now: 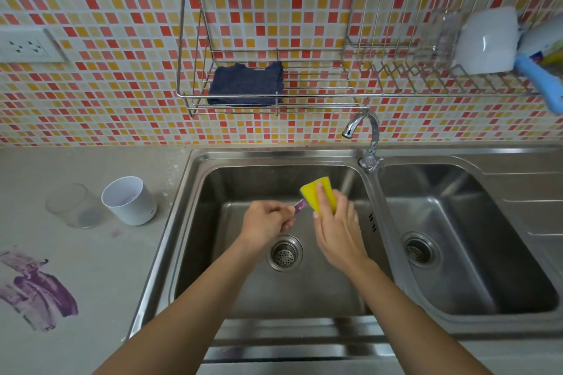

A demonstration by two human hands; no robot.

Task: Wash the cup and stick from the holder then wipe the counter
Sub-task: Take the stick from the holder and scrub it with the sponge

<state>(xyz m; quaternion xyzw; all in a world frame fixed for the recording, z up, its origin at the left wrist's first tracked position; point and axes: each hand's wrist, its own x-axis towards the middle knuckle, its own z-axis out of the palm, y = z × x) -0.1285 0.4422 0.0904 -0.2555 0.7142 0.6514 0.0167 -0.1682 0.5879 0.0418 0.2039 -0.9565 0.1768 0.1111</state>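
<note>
Over the left sink basin (243, 298), my left hand (265, 225) grips a purple-stained stick (300, 205) by one end. My right hand (338, 228) holds a yellow sponge (320, 196) folded around the stick's other end. A white cup-shaped holder (129, 201) stands on the grey counter (91, 268) left of the sink, tilted slightly. Beside it stands a clear glass cup (73, 205) with a purplish bottom. A purple smear (39, 289) marks the counter at the near left.
A chrome tap (365, 134) rises between the two basins, no water running. The right basin (457, 253) lies beyond it. A wall rack (274, 94) holds a folded dark blue cloth (246, 84); its right part carries a white cup (487, 42), a glass and bottles. A socket (27, 46) is on the tiles.
</note>
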